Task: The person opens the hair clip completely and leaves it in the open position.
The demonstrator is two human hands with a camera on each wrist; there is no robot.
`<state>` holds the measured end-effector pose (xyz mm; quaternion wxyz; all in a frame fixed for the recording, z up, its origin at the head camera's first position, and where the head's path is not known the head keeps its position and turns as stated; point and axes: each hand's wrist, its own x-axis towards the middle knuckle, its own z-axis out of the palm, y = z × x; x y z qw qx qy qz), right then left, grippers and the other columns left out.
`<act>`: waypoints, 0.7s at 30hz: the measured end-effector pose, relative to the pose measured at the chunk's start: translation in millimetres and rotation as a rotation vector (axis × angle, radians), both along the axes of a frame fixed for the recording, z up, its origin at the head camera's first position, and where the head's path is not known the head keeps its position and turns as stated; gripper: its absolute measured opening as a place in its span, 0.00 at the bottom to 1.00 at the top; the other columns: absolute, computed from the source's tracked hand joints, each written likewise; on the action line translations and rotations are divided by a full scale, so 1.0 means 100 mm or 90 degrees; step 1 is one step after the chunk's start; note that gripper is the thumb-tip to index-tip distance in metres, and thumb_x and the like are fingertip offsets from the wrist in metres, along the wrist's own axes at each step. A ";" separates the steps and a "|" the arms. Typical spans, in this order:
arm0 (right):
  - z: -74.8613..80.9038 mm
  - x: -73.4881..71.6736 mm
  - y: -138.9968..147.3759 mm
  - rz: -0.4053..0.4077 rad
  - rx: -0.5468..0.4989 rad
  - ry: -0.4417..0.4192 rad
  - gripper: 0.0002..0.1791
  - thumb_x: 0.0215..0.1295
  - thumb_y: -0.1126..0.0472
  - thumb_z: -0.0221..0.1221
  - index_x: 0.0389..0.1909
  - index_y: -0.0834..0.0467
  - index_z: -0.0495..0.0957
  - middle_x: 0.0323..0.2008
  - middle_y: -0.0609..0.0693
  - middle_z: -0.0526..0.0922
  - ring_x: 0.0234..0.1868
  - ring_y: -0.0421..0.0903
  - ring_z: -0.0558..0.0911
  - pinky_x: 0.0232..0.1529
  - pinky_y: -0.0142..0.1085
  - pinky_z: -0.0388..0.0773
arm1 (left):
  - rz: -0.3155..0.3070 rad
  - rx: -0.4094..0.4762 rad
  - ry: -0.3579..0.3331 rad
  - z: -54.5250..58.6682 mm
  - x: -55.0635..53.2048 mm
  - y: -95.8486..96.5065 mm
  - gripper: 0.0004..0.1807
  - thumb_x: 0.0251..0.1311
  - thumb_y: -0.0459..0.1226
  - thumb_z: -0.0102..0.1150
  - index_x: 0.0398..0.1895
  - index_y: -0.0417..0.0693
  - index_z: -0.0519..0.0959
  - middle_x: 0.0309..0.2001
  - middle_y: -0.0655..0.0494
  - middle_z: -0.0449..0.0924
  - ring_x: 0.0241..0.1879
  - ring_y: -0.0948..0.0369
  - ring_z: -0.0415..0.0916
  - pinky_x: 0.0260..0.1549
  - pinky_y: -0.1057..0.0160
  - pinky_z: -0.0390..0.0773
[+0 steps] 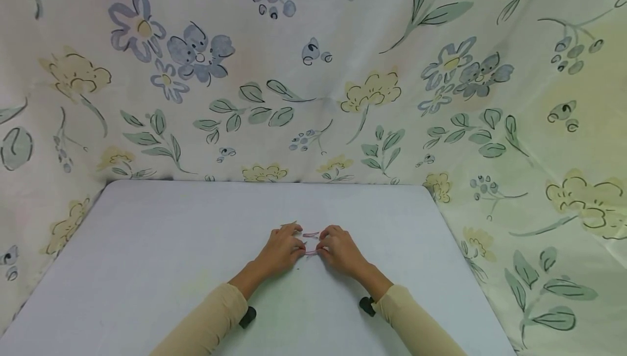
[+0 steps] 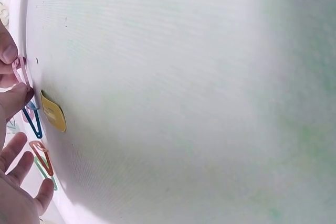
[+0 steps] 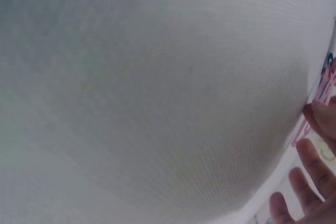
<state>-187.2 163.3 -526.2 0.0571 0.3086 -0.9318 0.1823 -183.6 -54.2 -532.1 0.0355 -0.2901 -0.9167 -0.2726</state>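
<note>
In the head view, my left hand (image 1: 283, 248) and my right hand (image 1: 340, 250) face each other over the table. Between their fingertips stretches a pink snap hair clip (image 1: 311, 253), pinched at both ends. The left wrist view shows this pink clip (image 2: 20, 72) more closely. Below it lie a blue clip (image 2: 33, 123), a yellow clip (image 2: 53, 113), an orange clip (image 2: 42, 157) and a green clip (image 2: 54, 183), near the left hand's spread lower fingers. At the right wrist view's edge, another pink clip (image 3: 298, 136) lies by the right fingers. Fingers partly hide several clips.
The white table (image 1: 147, 269) reaches back to a flower-patterned cloth (image 1: 313, 73) hanging behind and at the sides. In the head view, a reddish clip (image 1: 311, 234) lies just beyond the held one. Small dark wrist devices (image 1: 248, 317) sit under both sleeves.
</note>
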 end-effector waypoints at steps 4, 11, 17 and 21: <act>0.00 0.01 0.00 0.003 -0.015 -0.008 0.03 0.63 0.62 0.67 0.33 0.56 0.89 0.44 0.50 0.81 0.53 0.50 0.76 0.54 0.51 0.72 | -0.003 0.007 0.004 0.00 0.01 -0.01 0.04 0.61 0.38 0.67 0.34 0.50 0.89 0.59 0.46 0.76 0.68 0.47 0.63 0.55 0.39 0.66; 0.03 0.03 -0.03 0.014 -0.043 -0.018 0.04 0.63 0.62 0.66 0.37 0.56 0.88 0.46 0.51 0.81 0.54 0.51 0.76 0.57 0.52 0.72 | -0.006 0.032 0.035 0.05 0.03 -0.11 0.04 0.61 0.38 0.68 0.36 0.49 0.89 0.60 0.43 0.75 0.66 0.47 0.65 0.56 0.39 0.67; 0.05 0.06 -0.10 0.027 -0.057 -0.032 0.07 0.63 0.61 0.66 0.40 0.55 0.88 0.51 0.53 0.80 0.58 0.54 0.74 0.59 0.55 0.70 | 0.002 0.041 0.057 0.08 0.05 -0.26 0.05 0.59 0.39 0.69 0.35 0.49 0.89 0.60 0.43 0.76 0.64 0.48 0.67 0.56 0.40 0.69; 0.05 0.08 -0.15 0.038 -0.068 -0.040 0.09 0.62 0.61 0.67 0.43 0.55 0.88 0.56 0.55 0.79 0.64 0.56 0.71 0.60 0.58 0.68 | -0.010 0.037 0.069 0.08 0.06 -0.36 0.05 0.57 0.39 0.71 0.34 0.48 0.90 0.59 0.44 0.76 0.63 0.48 0.68 0.54 0.41 0.70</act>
